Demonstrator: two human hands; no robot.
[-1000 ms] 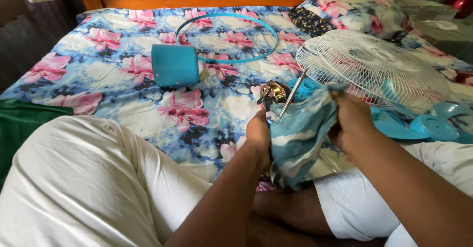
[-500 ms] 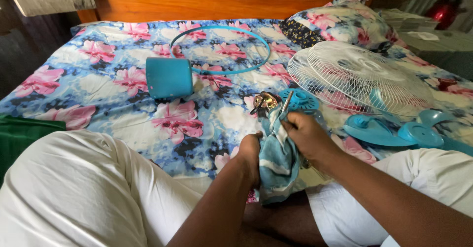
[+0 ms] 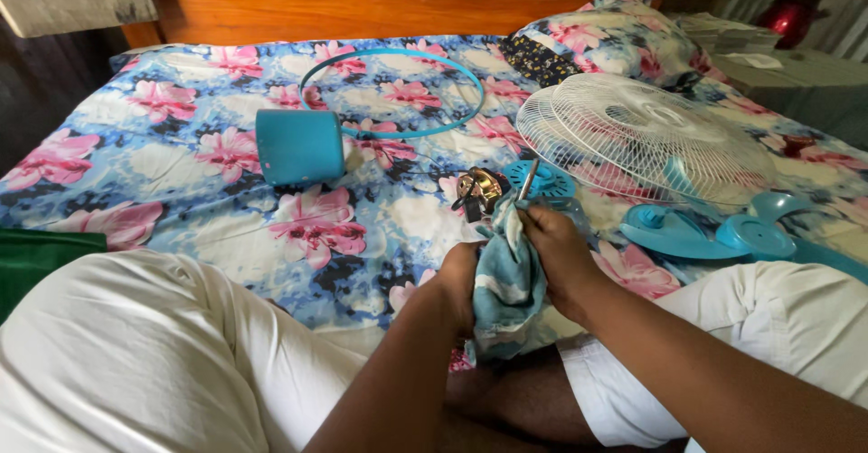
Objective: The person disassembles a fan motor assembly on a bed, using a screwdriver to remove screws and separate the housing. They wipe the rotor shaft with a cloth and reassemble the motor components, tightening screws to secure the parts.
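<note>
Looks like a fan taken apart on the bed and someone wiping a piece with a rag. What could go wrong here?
The cloth held in both the left hand and the right hand lies right against the bare fan motor; it might snag on the windings or the shaft. The white fan grille rests loosely on the soft bed, so a knee shift could tip or bend it.

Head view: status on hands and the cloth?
Left hand and right hand both gripping blue patterned cloth, bunched around fan motor shaft. White fan grille lies just beyond, apart. Nothing blocking.
</note>
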